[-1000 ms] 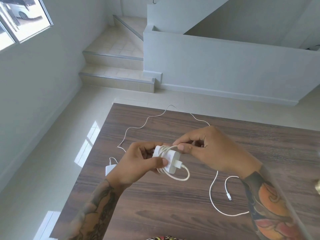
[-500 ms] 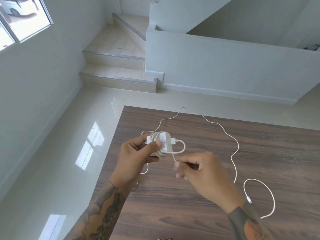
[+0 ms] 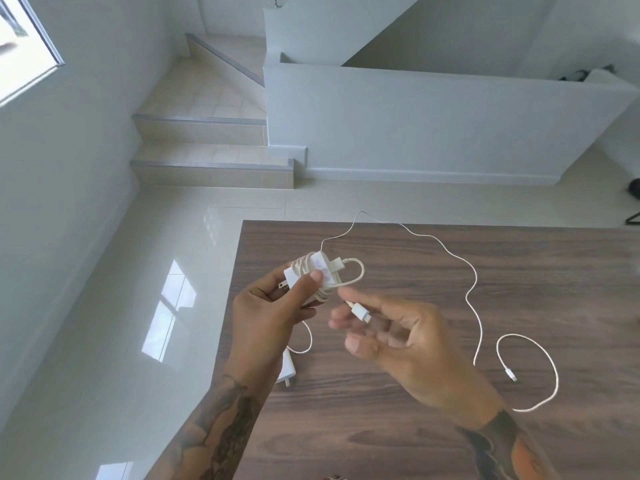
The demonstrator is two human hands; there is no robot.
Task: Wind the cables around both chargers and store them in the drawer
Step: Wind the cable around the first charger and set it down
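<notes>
1. Two white chargers are in view: one held up in the left hand [image 3: 273, 306], the other lying on the tabletop [image 3: 433, 271].
2. Left hand: its fingers and thumb are curled round the first charger [image 3: 313, 275], thumb pressed on the near face, prongs pointing left towards the palm.
3. White cable [image 3: 322, 289] is wound in several turns round the body of that charger. A short loop of it leaves the plug at the charger's right side and curves down to the right hand [image 3: 398, 337].
4. Right hand: fingers partly curled, with the cable's end connector [image 3: 360, 311] lying across its fingertips just below and right of the charger. The hand is blurred, so I cannot tell whether it actually pinches the connector.
5. Second charger [image 3: 287, 370] lies flat on the tabletop near the left edge, mostly hidden behind the left forearm; only its lower part and prongs show.
6. Its loose cable [image 3: 474, 289] runs unwound over the tabletop: up past the far edge, then down the right side in a wavy line, ending in an open loop with its connector [image 3: 510, 374] inside it.
7. Beyond the dark wood tabletop are a glossy tiled floor [image 3: 156, 306], tiled steps [image 3: 207, 133] and a low white wall [image 3: 415, 126].
</notes>
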